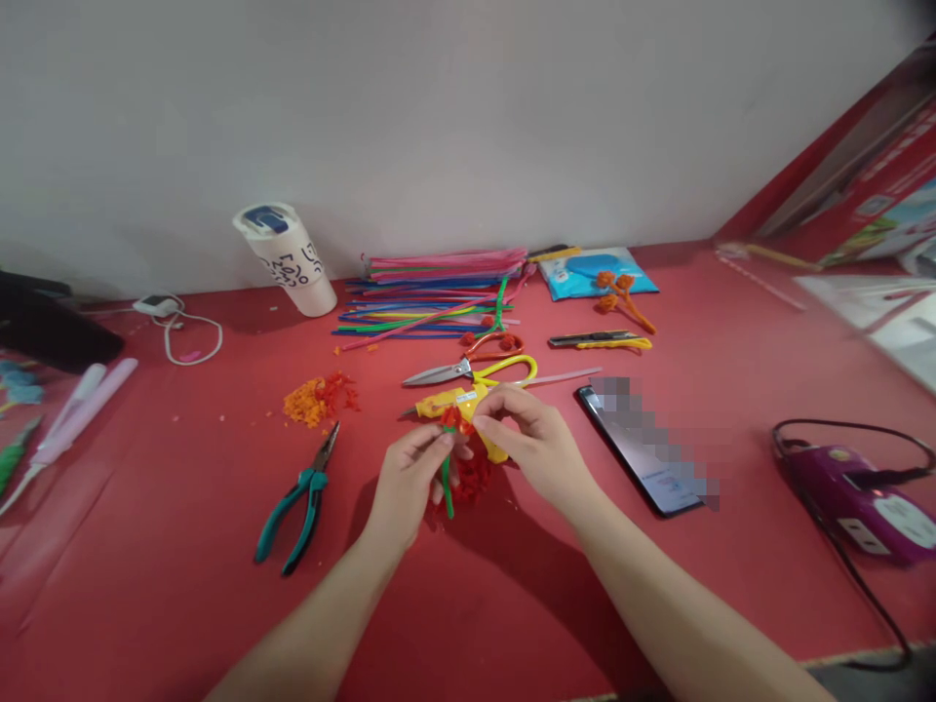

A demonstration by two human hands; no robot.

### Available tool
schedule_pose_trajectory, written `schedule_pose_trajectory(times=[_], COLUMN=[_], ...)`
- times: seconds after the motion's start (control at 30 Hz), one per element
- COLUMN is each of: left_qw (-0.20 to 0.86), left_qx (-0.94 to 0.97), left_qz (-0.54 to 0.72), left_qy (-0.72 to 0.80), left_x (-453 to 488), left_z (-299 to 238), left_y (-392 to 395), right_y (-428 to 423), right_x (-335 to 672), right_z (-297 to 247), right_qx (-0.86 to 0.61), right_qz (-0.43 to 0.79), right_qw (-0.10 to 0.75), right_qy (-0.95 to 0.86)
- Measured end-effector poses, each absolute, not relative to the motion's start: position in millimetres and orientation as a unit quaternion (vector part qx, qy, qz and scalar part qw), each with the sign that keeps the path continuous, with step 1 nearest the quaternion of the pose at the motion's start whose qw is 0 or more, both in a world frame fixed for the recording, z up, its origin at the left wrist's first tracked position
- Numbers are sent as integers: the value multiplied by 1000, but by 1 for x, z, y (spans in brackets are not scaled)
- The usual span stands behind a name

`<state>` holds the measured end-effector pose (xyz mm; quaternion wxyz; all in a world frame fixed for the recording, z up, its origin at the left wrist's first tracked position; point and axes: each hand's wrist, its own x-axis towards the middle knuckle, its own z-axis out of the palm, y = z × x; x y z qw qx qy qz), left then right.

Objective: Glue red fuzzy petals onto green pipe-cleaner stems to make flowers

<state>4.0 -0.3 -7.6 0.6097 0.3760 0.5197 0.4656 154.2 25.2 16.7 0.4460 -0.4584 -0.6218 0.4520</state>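
Between the thumb and fingers of my left hand (pixel 409 478) is a small pipe-cleaner flower with a green stem (pixel 448 487) and a red top (pixel 451 417). The stem points down toward the table. My right hand (pixel 537 448) is closed in a pinch at the right side of the red top; what its fingertips hold is too small to make out. Under and behind the hands lies a yellow glue gun (pixel 433 404), partly covered by them. A heap of red clippings (pixel 477 478) lies below the flower, between my hands.
Scissors (pixel 443 373) and a box cutter (pixel 596 340) lie beyond my hands, before a bundle of pipe cleaners (pixel 439 283). Pliers (pixel 311 497) and orange clippings (pixel 307 400) are left; a phone (pixel 643 453) and purple power strip (pixel 863 497) right. A white tumbler (pixel 289 263) stands behind.
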Motion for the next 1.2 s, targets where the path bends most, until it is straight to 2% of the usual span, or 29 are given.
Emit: schedule_pose_trajectory(times=[0.13, 0.3, 0.4, 0.53, 0.67, 1.2], left_qw=[654, 697, 688, 652, 639, 632], left_qx=[293, 264, 271, 332, 386, 409], left_qz=[514, 519, 525, 496, 463, 432], left_qy=[472, 418, 422, 467, 478, 496], left_x=[3, 3, 2, 3, 5, 6], left_z=[-5, -6, -7, -6, -5, -2], left_y=[1, 2, 2, 1, -2, -2], right_y=[27, 24, 22, 21, 22, 21], right_x=[154, 149, 148, 150, 153, 153], right_z=[14, 11, 12, 16, 20, 23], right_qx=[-452, -453, -466, -464, -457, -463], right_qz=[458, 396, 360, 373, 377, 316], right_qw=[418, 404, 430, 471, 465, 423], right_qy=[-641, -689, -684, -651, -658, -712])
